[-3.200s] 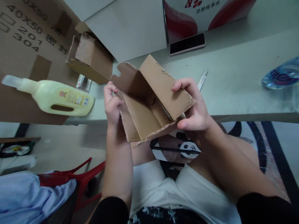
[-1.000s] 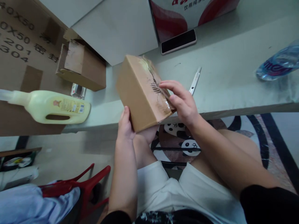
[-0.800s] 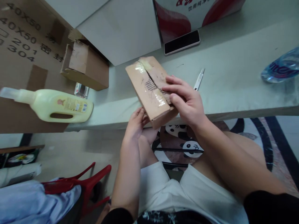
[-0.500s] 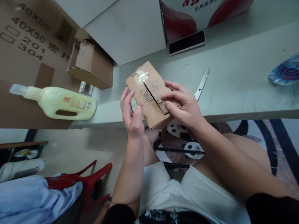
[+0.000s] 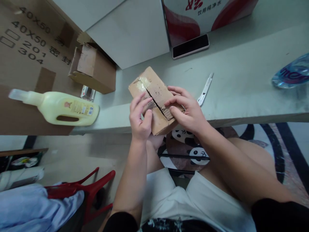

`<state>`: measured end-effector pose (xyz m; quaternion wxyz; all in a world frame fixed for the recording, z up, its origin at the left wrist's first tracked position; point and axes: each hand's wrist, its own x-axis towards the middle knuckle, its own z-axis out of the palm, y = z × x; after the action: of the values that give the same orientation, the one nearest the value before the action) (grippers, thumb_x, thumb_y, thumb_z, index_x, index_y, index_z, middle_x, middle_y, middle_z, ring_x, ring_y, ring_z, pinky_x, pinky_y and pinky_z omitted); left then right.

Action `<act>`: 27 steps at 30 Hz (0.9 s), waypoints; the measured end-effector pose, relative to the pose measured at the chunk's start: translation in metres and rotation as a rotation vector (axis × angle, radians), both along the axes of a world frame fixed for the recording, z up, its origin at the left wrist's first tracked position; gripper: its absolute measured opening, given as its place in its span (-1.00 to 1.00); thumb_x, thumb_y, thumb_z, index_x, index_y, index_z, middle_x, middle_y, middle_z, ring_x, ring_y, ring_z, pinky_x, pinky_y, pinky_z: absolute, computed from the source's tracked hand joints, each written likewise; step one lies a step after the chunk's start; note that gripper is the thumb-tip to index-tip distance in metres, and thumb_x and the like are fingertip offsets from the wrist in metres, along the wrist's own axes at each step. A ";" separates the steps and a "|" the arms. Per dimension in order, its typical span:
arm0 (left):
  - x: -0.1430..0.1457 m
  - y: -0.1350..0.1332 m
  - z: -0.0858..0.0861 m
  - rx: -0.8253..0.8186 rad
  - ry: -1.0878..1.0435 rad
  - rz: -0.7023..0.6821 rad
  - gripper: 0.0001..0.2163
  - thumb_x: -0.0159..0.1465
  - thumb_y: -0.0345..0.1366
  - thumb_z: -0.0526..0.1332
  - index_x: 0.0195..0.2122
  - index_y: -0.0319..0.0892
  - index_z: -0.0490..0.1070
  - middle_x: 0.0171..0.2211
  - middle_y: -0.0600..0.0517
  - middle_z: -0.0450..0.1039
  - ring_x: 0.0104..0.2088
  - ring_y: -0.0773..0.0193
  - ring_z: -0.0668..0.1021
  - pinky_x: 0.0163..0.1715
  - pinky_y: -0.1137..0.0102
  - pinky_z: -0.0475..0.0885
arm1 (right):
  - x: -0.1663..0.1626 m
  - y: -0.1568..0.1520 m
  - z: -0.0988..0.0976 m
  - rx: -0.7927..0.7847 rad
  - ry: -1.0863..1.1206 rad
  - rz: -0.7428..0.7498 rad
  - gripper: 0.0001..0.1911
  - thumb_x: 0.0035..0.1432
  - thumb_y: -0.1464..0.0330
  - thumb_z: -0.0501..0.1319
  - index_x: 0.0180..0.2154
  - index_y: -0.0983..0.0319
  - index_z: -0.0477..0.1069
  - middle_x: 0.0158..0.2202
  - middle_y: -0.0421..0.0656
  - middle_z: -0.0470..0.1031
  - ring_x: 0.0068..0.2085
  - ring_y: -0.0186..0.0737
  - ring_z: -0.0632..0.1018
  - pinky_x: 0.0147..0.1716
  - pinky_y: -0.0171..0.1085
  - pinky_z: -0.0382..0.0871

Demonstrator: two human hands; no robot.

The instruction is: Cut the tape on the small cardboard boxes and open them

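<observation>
A small brown cardboard box (image 5: 158, 90) rests tilted at the table's front edge, with a dark slit along its top and clear tape at the far end. My right hand (image 5: 187, 108) grips its right side, fingers over the top flap. On the left flap lie the bent fingers of my left hand (image 5: 141, 117), with the thumb near the box's left edge. A white utility knife (image 5: 206, 89) lies on the table to the right of my right hand. The inside of the box is hidden.
A yellow pump bottle (image 5: 70, 108) lies at the left beside an open carton (image 5: 96, 69). Behind the box are a phone (image 5: 190, 46) and a red-and-white carton (image 5: 207, 16). A water bottle (image 5: 292, 72) lies far right. A red chair (image 5: 96, 187) stands lower left.
My left hand has moved right, from beside the box onto its left flap. My right hand keeps its grip. The whole view has shifted slightly.
</observation>
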<state>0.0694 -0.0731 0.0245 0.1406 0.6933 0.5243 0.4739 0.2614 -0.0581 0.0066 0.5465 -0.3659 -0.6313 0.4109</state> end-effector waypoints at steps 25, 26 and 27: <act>-0.030 0.044 -0.015 -0.140 -0.085 0.180 -0.74 0.21 -0.24 0.25 -0.09 -0.01 0.60 0.14 -0.05 0.30 0.30 0.02 0.32 0.40 0.10 0.18 | 0.060 0.031 0.002 -0.733 -1.155 -0.209 -0.42 0.27 0.04 -0.03 0.16 0.16 0.42 0.01 0.13 0.55 -0.07 0.21 0.57 -0.20 0.07 0.44; -0.029 0.043 -0.013 -0.144 -0.080 0.186 -0.74 0.20 -0.25 0.26 -0.09 -0.01 0.60 0.14 -0.05 0.30 0.29 0.02 0.33 0.39 0.10 0.20 | 0.061 0.032 0.001 -0.731 -1.155 -0.214 -0.43 0.27 0.05 -0.02 0.14 0.17 0.44 0.00 0.13 0.55 -0.08 0.20 0.57 -0.21 0.05 0.43; -0.027 0.043 -0.011 -0.148 -0.072 0.187 -0.74 0.20 -0.25 0.27 -0.09 0.00 0.60 0.13 -0.05 0.31 0.28 0.02 0.34 0.38 0.10 0.23 | 0.061 0.033 0.000 -0.723 -1.149 -0.224 -0.45 0.27 0.06 -0.01 0.11 0.18 0.46 -0.01 0.13 0.56 -0.09 0.19 0.57 -0.22 0.03 0.43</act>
<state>0.0427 -0.0300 0.0137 0.1654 0.6117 0.6149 0.4695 0.3221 -0.0251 0.0066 0.0080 -0.7482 -0.6025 0.2777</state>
